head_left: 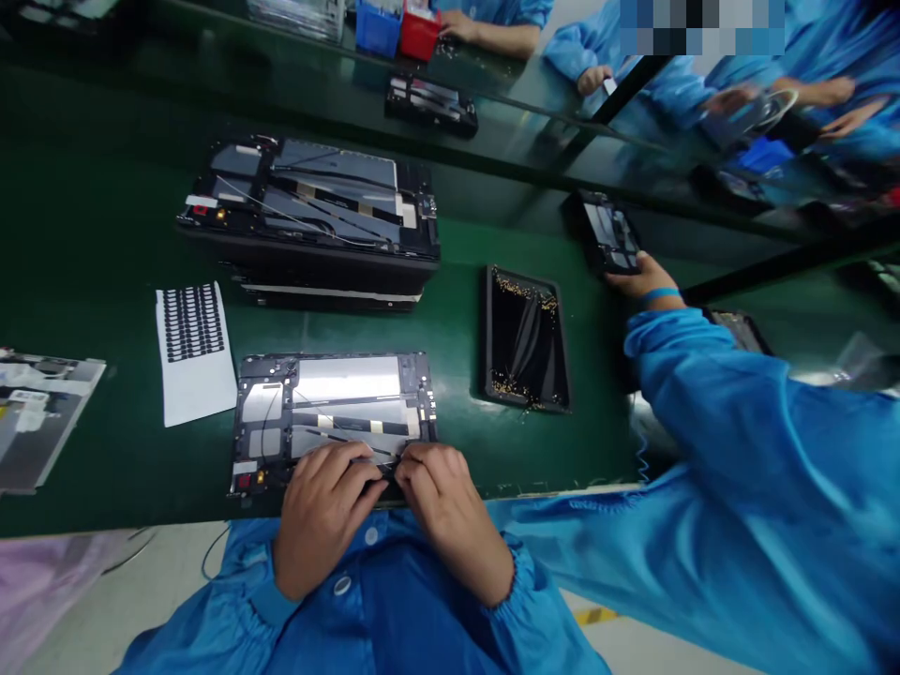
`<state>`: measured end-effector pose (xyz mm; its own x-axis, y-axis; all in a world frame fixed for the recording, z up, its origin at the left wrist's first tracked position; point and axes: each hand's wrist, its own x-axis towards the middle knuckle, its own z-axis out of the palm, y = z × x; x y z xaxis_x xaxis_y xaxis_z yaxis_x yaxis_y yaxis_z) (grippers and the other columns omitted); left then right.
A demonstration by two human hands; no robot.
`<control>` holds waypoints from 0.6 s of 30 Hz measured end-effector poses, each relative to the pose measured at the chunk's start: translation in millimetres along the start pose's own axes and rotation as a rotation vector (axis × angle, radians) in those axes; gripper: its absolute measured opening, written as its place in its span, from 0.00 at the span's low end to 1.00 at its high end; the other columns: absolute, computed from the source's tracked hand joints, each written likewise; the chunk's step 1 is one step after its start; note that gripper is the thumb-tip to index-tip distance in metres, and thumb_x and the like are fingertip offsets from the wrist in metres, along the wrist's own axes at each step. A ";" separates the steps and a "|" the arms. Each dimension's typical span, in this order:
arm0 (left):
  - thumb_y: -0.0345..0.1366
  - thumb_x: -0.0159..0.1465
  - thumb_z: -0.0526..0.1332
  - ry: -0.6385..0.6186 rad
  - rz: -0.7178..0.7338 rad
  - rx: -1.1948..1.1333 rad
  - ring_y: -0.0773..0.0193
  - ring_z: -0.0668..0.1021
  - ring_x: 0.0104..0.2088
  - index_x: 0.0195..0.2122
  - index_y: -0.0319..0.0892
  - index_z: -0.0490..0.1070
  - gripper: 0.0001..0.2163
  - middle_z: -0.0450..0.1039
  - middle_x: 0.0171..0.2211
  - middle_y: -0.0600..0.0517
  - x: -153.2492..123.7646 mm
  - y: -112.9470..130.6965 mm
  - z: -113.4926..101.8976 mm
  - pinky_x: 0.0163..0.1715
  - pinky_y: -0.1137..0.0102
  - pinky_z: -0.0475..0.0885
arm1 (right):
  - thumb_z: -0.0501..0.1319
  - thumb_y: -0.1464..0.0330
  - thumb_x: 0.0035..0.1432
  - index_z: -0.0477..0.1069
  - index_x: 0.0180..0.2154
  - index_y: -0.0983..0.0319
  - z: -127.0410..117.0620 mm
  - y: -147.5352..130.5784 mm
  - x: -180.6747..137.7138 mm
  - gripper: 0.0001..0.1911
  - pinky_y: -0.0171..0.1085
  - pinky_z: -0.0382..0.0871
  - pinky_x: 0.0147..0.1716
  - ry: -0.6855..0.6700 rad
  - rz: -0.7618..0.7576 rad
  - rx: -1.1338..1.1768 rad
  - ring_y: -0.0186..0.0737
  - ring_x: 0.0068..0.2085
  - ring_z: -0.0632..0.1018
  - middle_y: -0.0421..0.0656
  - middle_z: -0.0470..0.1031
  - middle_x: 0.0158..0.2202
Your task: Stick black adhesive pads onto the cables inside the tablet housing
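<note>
An opened tablet (352, 375) with silver battery areas, black flex cables and thin wires lies flat near the front edge of the table. On its lower edge, my left hand (327, 511) has its fingers bent and thumb pressed close to the fingertips. Just right of it, my right hand (454, 516) is curled in a similar pinch at the same edge. A thin dark wire passes near the fingertips, but whatever they pinch is hidden. Left of the tablet lies a white sheet (197, 375) with rows of small black stickers.
Behind stands a stack of similar opened tablets (316, 272). To the right is a black tray (487, 356) with small gold pieces. A co-worker's hand (651, 279) holds another device at right. A flat metal panel (42, 441) lies far left. More people work beyond the shelf.
</note>
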<state>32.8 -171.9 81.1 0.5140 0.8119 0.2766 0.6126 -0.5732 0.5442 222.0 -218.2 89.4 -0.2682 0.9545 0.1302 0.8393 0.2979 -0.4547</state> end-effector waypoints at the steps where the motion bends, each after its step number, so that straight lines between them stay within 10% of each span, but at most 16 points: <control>1: 0.36 0.72 0.57 0.004 -0.001 0.000 0.58 0.76 0.43 0.38 0.44 0.73 0.07 0.77 0.44 0.50 0.3 0.2 -0.1 0.43 0.62 0.66 | 0.53 0.72 0.72 0.68 0.46 0.61 0.1 -0.5 0.2 0.06 0.46 0.68 0.46 -0.001 0.001 -0.004 0.47 0.46 0.70 0.49 0.73 0.47; 18: 0.32 0.71 0.56 0.027 0.053 0.033 0.59 0.77 0.43 0.38 0.48 0.78 0.10 0.79 0.42 0.52 6.7 1.6 -1.5 0.41 0.63 0.68 | 0.56 0.73 0.70 0.69 0.46 0.59 2.1 4.6 -2.5 0.06 0.45 0.71 0.46 0.061 0.047 0.124 0.44 0.47 0.72 0.47 0.74 0.47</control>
<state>36.3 -167.2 85.0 0.5302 0.7828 0.3258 0.6046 -0.6184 0.5021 225.5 -219.2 85.1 -0.1974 0.9676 0.1575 0.7842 0.2522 -0.5669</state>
